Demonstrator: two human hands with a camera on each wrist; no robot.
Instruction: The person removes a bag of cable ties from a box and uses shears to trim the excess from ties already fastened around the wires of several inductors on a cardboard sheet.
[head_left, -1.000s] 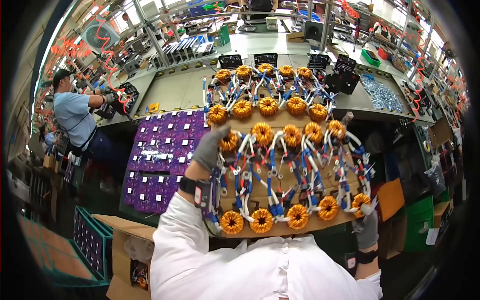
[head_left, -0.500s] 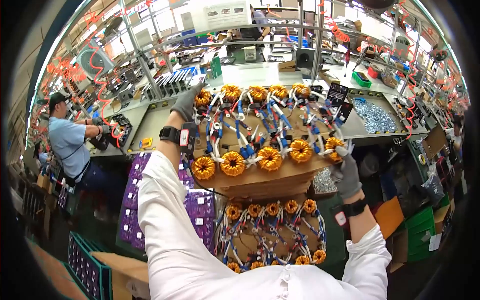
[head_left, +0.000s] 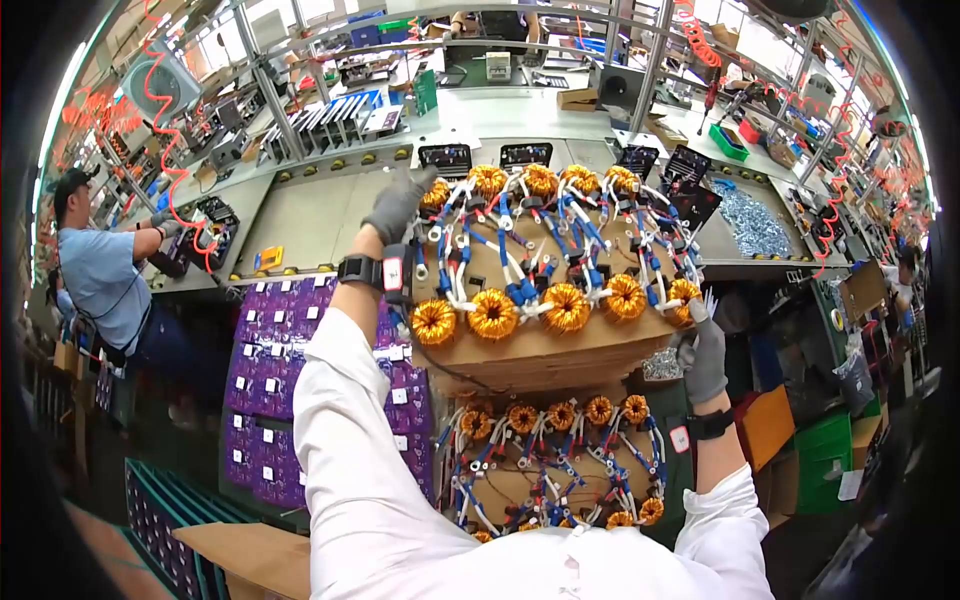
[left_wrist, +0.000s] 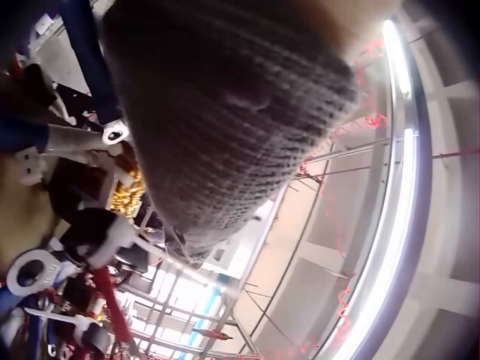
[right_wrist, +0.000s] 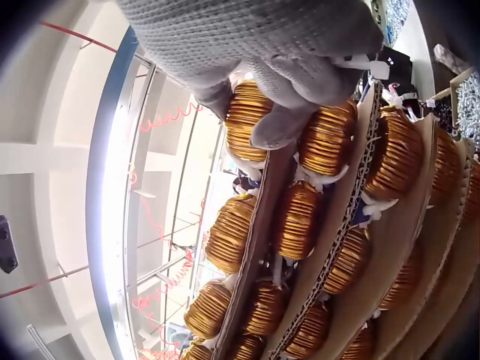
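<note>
A cardboard sheet (head_left: 480, 262) carries two rows of orange-gold wire-wound ring coils (head_left: 567, 308) with blue and white leads. It lies on top of a stack of similar layers, whose cardboard edges and coils show in the right wrist view. My gloved left hand (head_left: 396, 205) holds the sheet at its far left corner; in the left wrist view the glove hides its own fingertips. At the near right corner my gloved right hand (head_left: 706, 355) grips the sheet's edge, its fingers (right_wrist: 279, 131) curled over the cardboard beside a coil (right_wrist: 249, 120).
Nearer my body lies another cardboard layer of coils (head_left: 510, 490). Purple circuit boards (head_left: 265, 385) are laid out at left. Behind are a bench (head_left: 320, 215), black housings (head_left: 445, 157) and a tray of small metal parts (head_left: 745, 220). Someone in a blue shirt (head_left: 100, 270) works at left.
The coil-laden sheet was lifted from the nearer pile, uncovering a similar layer there, and moved away from my body onto the farther stack. Both hands moved forward with it.
</note>
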